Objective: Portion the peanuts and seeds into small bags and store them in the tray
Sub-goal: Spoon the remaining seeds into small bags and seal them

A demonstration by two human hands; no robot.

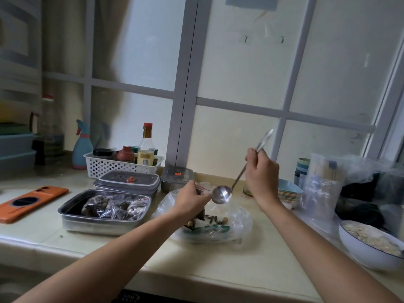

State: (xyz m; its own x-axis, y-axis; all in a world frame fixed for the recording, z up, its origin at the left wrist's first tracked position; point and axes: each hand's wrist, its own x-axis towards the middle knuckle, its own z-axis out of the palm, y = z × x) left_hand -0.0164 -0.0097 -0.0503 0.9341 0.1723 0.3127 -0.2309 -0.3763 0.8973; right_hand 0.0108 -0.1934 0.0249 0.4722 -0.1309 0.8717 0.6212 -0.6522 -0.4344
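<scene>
Tip: left hand (190,197) pinches the small clear plastic bag (202,190), right hand (261,170) grips the long steel ladle (221,194), so pour slowly.

just the one view here, a wide-angle cam on your head, facing forward and tipped down a bit over the table (196,265). it sits close in: both your forearms enter from the bottom corners, and your left hand (190,200) pinching the small bag (202,189) and right hand (262,171) gripping the spoon (221,194) land around mid-frame. you're facing the window (185,84), which fills the whole upper half; its bars bow and lean toward the right side. the view is rolled a little, so the table's front edge slopes down to the right. the tray (72,217) sits left of centre, and the bowl (358,252) gets clipped by the right edge.
</scene>
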